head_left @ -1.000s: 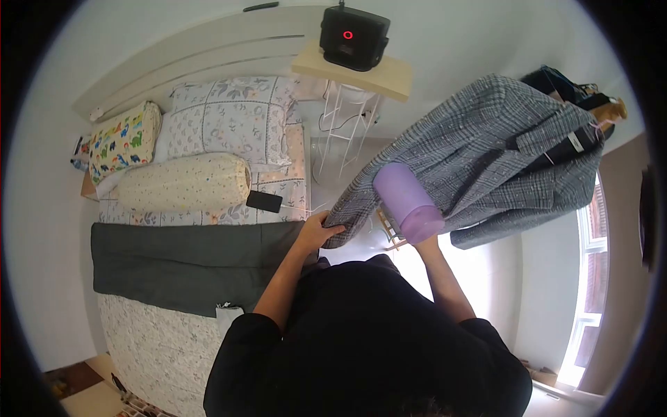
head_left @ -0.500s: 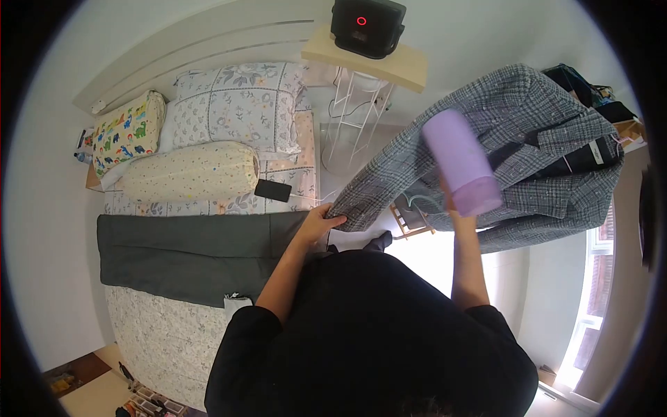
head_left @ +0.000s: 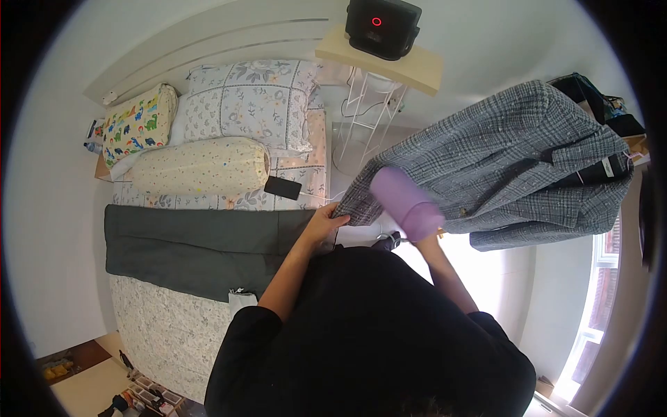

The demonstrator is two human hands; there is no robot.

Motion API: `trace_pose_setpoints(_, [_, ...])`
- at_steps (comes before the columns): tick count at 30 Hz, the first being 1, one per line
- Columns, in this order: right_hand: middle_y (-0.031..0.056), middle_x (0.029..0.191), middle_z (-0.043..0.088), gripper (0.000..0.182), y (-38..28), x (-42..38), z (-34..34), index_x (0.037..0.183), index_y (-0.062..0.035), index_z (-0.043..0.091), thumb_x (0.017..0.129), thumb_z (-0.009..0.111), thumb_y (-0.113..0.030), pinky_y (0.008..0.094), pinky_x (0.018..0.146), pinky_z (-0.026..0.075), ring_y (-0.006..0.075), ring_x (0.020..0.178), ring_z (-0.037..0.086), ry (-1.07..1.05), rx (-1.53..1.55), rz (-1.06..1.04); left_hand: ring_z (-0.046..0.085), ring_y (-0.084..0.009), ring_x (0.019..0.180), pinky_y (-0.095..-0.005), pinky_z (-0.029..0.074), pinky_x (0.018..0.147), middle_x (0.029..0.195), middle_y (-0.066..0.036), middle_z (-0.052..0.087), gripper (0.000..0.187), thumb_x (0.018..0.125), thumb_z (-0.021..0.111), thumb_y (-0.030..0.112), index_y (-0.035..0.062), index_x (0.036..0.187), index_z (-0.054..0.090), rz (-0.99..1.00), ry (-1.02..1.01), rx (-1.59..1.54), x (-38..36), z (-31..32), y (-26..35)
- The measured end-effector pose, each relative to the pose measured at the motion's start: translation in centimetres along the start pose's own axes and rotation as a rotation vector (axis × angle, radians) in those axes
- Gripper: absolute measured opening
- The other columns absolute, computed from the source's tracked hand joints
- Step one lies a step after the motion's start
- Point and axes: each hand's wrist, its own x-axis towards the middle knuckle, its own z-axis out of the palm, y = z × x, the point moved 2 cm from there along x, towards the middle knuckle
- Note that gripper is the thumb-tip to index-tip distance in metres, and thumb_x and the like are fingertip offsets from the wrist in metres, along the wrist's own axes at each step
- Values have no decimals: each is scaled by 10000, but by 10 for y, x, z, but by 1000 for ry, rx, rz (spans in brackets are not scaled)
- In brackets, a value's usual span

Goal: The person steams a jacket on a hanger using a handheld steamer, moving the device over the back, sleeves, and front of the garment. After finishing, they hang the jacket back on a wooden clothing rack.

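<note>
A grey plaid tweed jacket (head_left: 486, 153) hangs at the right, its collar at the far right. One sleeve stretches across to my left hand (head_left: 325, 224), which is closed on the cuff with the thumb on top. My right hand (head_left: 429, 244) is wrapped round a lavender garment steamer (head_left: 403, 200), smeared a little by motion. The steamer overlaps the lower sleeve in this view and hides part of it, along with most of my right fingers.
Dark grey trousers (head_left: 187, 247) lie across the bed at the left, near a black phone (head_left: 283, 187) on a white cable. Pillows (head_left: 243, 104) and a bolster (head_left: 198, 167) are further up. A black device (head_left: 382, 28) stands on a wooden shelf (head_left: 417, 68).
My right hand has brought the steamer left and down, from over the jacket body to the lower sleeve. My left hand keeps the cuff. The view has shifted slightly.
</note>
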Motion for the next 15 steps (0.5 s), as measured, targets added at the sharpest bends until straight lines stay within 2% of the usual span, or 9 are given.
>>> trace_pose_setpoints(1, [153,1090,624,335,9,5,-15,1071,-34,629,806,635,-238,426,856,476,308,1025,598,-32,-230,-28,543,-62,732,-215,427,675,895,5,625,292,823,656,29,2,1108,601,2,-3,-2,3,-4,-3])
trace_pose_setpoints(2, [153,1090,624,335,-4,19,-33,1071,-34,629,806,635,-238,426,856,476,308,1025,598,-34,-233,-27,567,-93,816,-240,441,754,955,-22,629,311,822,642,5,-17,1128,588,-14,-10,12,5,-11,-9])
trace_pose_setpoints(3, [147,1091,618,345,13,25,-58,1093,-32,612,819,627,-241,407,857,471,292,1022,590,-38,-74,5,591,-123,900,-265,456,834,1016,-49,634,331,820,627,-19,-35,1147,576,-31,-17,28,6,-13,-14])
trace_pose_setpoints(7, [124,1092,595,384,60,34,-161,1177,-23,548,875,598,-255,332,861,453,227,1012,560,-45,558,132,588,-111,866,-259,459,810,985,-37,633,322,820,634,-2,-27,1138,585,-34,5,-61,5,-7,-12])
trace_pose_setpoints(10, [106,1093,577,416,29,64,-218,1241,-16,499,917,576,-265,275,865,439,178,1004,537,-42,1033,222,585,-95,840,-252,461,792,962,-29,633,310,824,636,17,-17,1130,595,-72,-11,20,7,-11,-17])
trace_pose_setpoints(11, [106,1093,577,416,56,59,-147,1241,-16,499,917,576,-265,275,865,439,178,1004,537,-41,1032,223,583,-90,829,-249,461,783,953,-26,633,307,824,639,27,-12,1126,599,-75,-18,38,5,-10,-16])
trace_pose_setpoints(13, [120,1078,596,363,158,-13,-51,1202,-37,543,906,574,-245,331,849,451,224,1001,562,371,298,355,581,-84,819,-246,461,774,945,-23,633,304,824,642,37,-8,1123,604,-77,-28,57,4,-11,-20])
trace_pose_setpoints(14, [120,1078,596,363,142,-10,-51,1202,-37,543,906,574,-245,331,849,451,224,1001,562,373,296,354,591,-92,836,-252,467,793,961,-30,637,305,830,631,30,-11,1131,597,-69,-48,40,7,-15,-28])
trace_pose_setpoints(15, [125,1089,600,358,103,-1,-51,1190,-44,560,887,574,-235,362,871,446,249,1025,560,300,136,238,600,-99,854,-258,473,812,977,-38,640,307,836,620,24,-15,1139,590,-60,-66,22,10,-17,-32])
